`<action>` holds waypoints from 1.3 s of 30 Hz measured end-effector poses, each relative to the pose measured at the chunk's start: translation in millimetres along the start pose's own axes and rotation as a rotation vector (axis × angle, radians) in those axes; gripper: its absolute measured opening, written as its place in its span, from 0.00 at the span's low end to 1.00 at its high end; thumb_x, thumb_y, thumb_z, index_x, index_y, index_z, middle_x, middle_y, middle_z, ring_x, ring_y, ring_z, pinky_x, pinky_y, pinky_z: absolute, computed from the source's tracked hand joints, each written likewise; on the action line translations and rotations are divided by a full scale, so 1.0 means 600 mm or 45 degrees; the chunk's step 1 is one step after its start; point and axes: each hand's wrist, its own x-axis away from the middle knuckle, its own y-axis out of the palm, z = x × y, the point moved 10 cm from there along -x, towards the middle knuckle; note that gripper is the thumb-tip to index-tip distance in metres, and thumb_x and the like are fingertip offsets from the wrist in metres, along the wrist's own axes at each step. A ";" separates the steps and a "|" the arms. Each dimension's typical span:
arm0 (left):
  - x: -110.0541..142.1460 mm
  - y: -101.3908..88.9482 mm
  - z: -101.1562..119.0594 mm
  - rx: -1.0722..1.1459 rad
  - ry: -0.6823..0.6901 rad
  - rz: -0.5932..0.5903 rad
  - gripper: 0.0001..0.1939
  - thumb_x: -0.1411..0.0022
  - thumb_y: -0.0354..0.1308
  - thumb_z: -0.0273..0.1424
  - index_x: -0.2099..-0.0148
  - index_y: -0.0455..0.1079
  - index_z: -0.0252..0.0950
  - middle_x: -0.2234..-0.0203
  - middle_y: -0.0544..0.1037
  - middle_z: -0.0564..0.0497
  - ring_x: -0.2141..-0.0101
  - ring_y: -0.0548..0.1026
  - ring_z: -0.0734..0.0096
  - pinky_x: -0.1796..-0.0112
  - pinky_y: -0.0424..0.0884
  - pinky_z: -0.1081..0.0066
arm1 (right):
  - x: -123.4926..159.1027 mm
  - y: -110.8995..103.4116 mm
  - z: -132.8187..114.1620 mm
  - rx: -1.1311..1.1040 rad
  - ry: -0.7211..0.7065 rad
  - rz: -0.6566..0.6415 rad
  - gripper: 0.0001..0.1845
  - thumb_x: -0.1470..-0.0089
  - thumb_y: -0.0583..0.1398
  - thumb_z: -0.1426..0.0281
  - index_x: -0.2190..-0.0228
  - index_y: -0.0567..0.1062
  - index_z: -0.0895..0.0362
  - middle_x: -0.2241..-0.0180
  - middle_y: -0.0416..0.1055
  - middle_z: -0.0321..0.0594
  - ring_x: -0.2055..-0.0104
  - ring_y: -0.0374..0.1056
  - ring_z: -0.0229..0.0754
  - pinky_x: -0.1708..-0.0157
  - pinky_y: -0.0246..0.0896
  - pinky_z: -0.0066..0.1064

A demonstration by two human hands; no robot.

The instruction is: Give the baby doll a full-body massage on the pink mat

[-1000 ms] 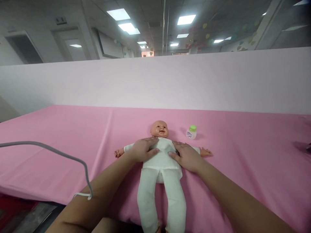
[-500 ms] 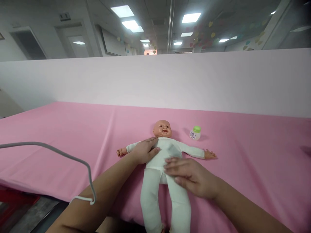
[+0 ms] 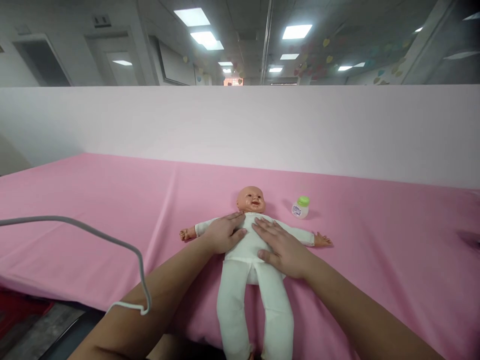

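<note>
A baby doll (image 3: 247, 250) with a white cloth body lies on its back, head away from me and arms spread to the sides. My left hand (image 3: 226, 232) rests flat on the left side of its chest, fingers stretched out near the neck. On the other side of the chest lies my right hand (image 3: 281, 245), also flat, its fingers pointing up toward the doll's neck and its thumb on the belly. Neither hand grips anything. The doll's feet are cut off by the bottom of the view.
Right of the doll's head stands a small clear bottle (image 3: 300, 207) with a green cap. A pink sheet (image 3: 112, 200) covers the table, and a white low wall (image 3: 240, 125) runs behind it. A grey cable (image 3: 93, 232) arcs over my left forearm.
My right hand has moved up from the doll's hip and lower belly to the right side of its chest. My left hand has stayed in place on the chest.
</note>
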 end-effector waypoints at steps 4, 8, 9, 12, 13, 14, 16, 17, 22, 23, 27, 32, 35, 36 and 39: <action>0.003 -0.001 -0.004 0.002 -0.025 0.023 0.34 0.25 0.48 0.48 0.27 0.63 0.33 0.31 0.68 0.40 0.31 0.65 0.51 0.32 0.62 0.54 | -0.005 0.002 0.050 0.038 0.206 -0.010 0.53 0.34 0.48 0.37 0.24 0.46 0.60 0.23 0.42 0.50 0.22 0.41 0.57 0.25 0.39 0.53; 0.003 -0.001 -0.006 0.007 -0.035 0.014 0.35 0.25 0.48 0.49 0.27 0.62 0.32 0.31 0.67 0.39 0.30 0.65 0.51 0.32 0.62 0.54 | 0.008 -0.007 0.080 0.081 0.338 -0.041 0.56 0.36 0.49 0.36 0.26 0.51 0.66 0.25 0.48 0.58 0.23 0.47 0.60 0.25 0.40 0.53; 0.002 -0.002 -0.006 0.007 -0.038 0.008 0.35 0.25 0.48 0.49 0.27 0.62 0.32 0.31 0.67 0.39 0.30 0.65 0.51 0.32 0.62 0.54 | 0.012 -0.010 0.085 0.089 0.358 -0.042 0.55 0.36 0.49 0.36 0.26 0.54 0.65 0.25 0.50 0.58 0.24 0.48 0.60 0.26 0.40 0.53; 0.001 -0.012 -0.008 -0.012 -0.060 -0.001 0.34 0.26 0.50 0.49 0.28 0.64 0.33 0.31 0.68 0.39 0.31 0.66 0.50 0.33 0.64 0.53 | 0.022 -0.017 0.094 0.075 0.382 -0.038 0.50 0.35 0.50 0.38 0.28 0.58 0.60 0.26 0.53 0.55 0.24 0.50 0.61 0.27 0.42 0.55; 0.002 -0.017 -0.008 -0.030 -0.077 -0.002 0.33 0.26 0.50 0.49 0.29 0.66 0.35 0.31 0.69 0.40 0.32 0.67 0.49 0.34 0.65 0.53 | 0.023 -0.018 0.097 0.063 0.382 -0.032 0.49 0.35 0.51 0.38 0.28 0.59 0.58 0.26 0.53 0.54 0.24 0.50 0.61 0.27 0.42 0.55; 0.005 -0.025 -0.005 -0.053 -0.101 0.002 0.31 0.27 0.51 0.49 0.31 0.68 0.36 0.32 0.70 0.40 0.33 0.68 0.48 0.35 0.67 0.52 | 0.024 -0.019 0.099 0.051 0.378 -0.024 0.49 0.35 0.51 0.38 0.28 0.59 0.57 0.26 0.53 0.53 0.25 0.50 0.61 0.27 0.43 0.55; 0.019 -0.043 0.012 -0.083 -0.123 0.017 0.29 0.28 0.54 0.46 0.33 0.70 0.36 0.34 0.72 0.39 0.34 0.70 0.45 0.36 0.68 0.50 | 0.023 -0.018 0.100 0.028 0.359 -0.010 0.48 0.36 0.52 0.38 0.28 0.60 0.56 0.26 0.54 0.51 0.25 0.51 0.62 0.28 0.44 0.55; 0.029 -0.052 0.030 -0.074 -0.100 0.025 0.29 0.30 0.56 0.45 0.33 0.71 0.35 0.35 0.73 0.38 0.35 0.71 0.44 0.36 0.68 0.49 | 0.023 -0.017 0.100 0.020 0.349 -0.004 0.47 0.36 0.52 0.38 0.28 0.61 0.55 0.26 0.55 0.51 0.25 0.51 0.62 0.28 0.45 0.55; 0.114 -0.047 0.200 0.371 0.552 -0.204 0.32 0.37 0.64 0.44 0.34 0.72 0.37 0.39 0.79 0.44 0.38 0.74 0.50 0.32 0.62 0.57 | 0.021 -0.018 0.097 0.010 0.337 0.037 0.45 0.36 0.54 0.40 0.30 0.64 0.55 0.28 0.59 0.52 0.27 0.56 0.62 0.30 0.49 0.54; 0.128 -0.045 0.218 0.431 0.615 -0.221 0.32 0.37 0.64 0.45 0.34 0.73 0.36 0.39 0.78 0.43 0.38 0.75 0.50 0.32 0.62 0.57 | 0.022 -0.019 0.096 0.005 0.335 0.048 0.45 0.36 0.54 0.40 0.30 0.64 0.56 0.28 0.59 0.52 0.27 0.56 0.62 0.30 0.49 0.54; 0.132 -0.030 0.217 0.481 0.602 -0.256 0.36 0.35 0.63 0.48 0.32 0.71 0.33 0.36 0.75 0.38 0.36 0.73 0.49 0.31 0.60 0.55 | 0.021 -0.017 0.097 0.004 0.324 0.058 0.45 0.36 0.54 0.40 0.30 0.64 0.56 0.28 0.59 0.52 0.27 0.56 0.62 0.29 0.48 0.53; 0.069 -0.003 0.158 0.261 0.387 -0.340 0.44 0.34 0.62 0.52 0.25 0.60 0.32 0.29 0.63 0.35 0.30 0.62 0.44 0.30 0.57 0.49 | 0.017 -0.010 0.102 0.013 0.304 0.051 0.47 0.36 0.53 0.39 0.30 0.63 0.56 0.28 0.58 0.53 0.27 0.55 0.61 0.28 0.46 0.53; 0.024 0.007 0.127 0.165 0.285 -0.323 0.42 0.30 0.57 0.53 0.24 0.57 0.34 0.28 0.61 0.37 0.28 0.59 0.47 0.30 0.56 0.50 | 0.017 -0.008 0.102 0.017 0.306 0.039 0.48 0.36 0.52 0.38 0.29 0.61 0.58 0.27 0.57 0.54 0.26 0.55 0.59 0.27 0.44 0.52; 0.011 0.008 0.118 0.139 0.257 -0.294 0.41 0.29 0.56 0.52 0.24 0.58 0.33 0.28 0.61 0.37 0.28 0.60 0.47 0.30 0.56 0.50 | 0.017 -0.008 0.102 0.018 0.306 0.033 0.49 0.36 0.52 0.38 0.29 0.61 0.59 0.27 0.56 0.54 0.26 0.54 0.59 0.27 0.44 0.51; -0.019 0.008 0.085 0.062 0.146 -0.182 0.37 0.27 0.53 0.50 0.26 0.61 0.32 0.29 0.63 0.36 0.30 0.62 0.48 0.30 0.58 0.50 | 0.019 -0.010 0.099 0.007 0.303 0.027 0.50 0.36 0.51 0.37 0.29 0.62 0.59 0.27 0.56 0.55 0.26 0.54 0.59 0.27 0.44 0.52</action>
